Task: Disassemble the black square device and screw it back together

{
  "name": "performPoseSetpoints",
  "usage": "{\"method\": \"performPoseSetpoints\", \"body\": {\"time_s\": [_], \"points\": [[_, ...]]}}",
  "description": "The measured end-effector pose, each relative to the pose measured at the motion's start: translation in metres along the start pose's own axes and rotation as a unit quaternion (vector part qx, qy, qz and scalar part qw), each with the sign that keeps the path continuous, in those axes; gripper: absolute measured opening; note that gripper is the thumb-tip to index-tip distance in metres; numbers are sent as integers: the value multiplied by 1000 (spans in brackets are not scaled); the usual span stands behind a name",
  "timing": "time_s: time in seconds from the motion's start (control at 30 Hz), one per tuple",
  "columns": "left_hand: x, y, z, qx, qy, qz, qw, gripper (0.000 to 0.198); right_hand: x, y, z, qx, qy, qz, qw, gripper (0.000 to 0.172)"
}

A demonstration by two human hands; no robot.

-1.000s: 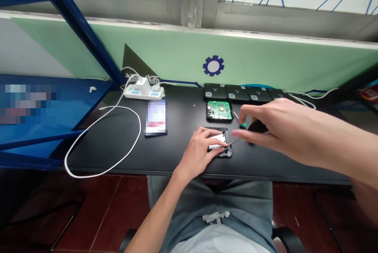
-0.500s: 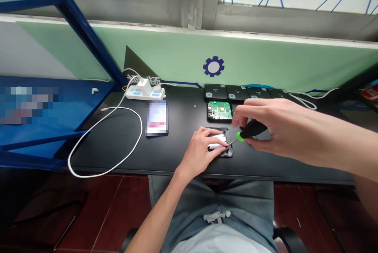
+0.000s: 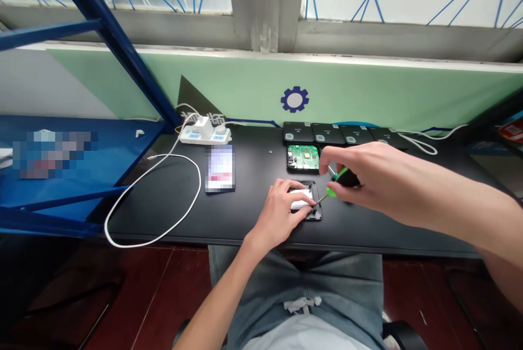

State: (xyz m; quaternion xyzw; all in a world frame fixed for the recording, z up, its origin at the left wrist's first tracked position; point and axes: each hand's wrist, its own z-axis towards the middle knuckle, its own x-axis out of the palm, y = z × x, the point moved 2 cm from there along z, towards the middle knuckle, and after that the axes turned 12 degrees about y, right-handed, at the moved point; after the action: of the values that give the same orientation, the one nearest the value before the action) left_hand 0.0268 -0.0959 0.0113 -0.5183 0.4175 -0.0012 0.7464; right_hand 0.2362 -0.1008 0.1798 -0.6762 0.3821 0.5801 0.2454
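Note:
My left hand [image 3: 281, 206] holds a black plastic cover [image 3: 317, 215] flat on the desk, its fingers lying over a white piece [image 3: 298, 205] inside. The thumb and a fingertip meet near the cover's right side, by the tip of a screwdriver [image 3: 332, 191]. That screwdriver, black and green with a thin metal shaft, is gripped in my right hand [image 3: 370, 167]. It slants down to the left into the cover; fingertips hide the exact contact point. Just beyond lies an open black case with a green circuit board [image 3: 303, 157].
Several black boxes [image 3: 298, 132] line the back of the desk. A tiny metal bit [image 3: 270, 151] lies left of the circuit board. Farther left are a phone-like device [image 3: 220, 169], a white power strip [image 3: 204, 135] and a looped white cable [image 3: 107, 225].
The view has tilted up slightly. My right fingers have shifted around the screwdriver handle, which now shows less behind the hand. The tip and my left hand stay at the cover.

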Motion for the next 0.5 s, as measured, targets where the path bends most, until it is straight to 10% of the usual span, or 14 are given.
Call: {"method": "performPoseSetpoints", "body": {"time_s": [0.5], "points": [[-2,-3,3,15,11,11,1000,11,0,3,1,18,-43,-35,998,28]]}}
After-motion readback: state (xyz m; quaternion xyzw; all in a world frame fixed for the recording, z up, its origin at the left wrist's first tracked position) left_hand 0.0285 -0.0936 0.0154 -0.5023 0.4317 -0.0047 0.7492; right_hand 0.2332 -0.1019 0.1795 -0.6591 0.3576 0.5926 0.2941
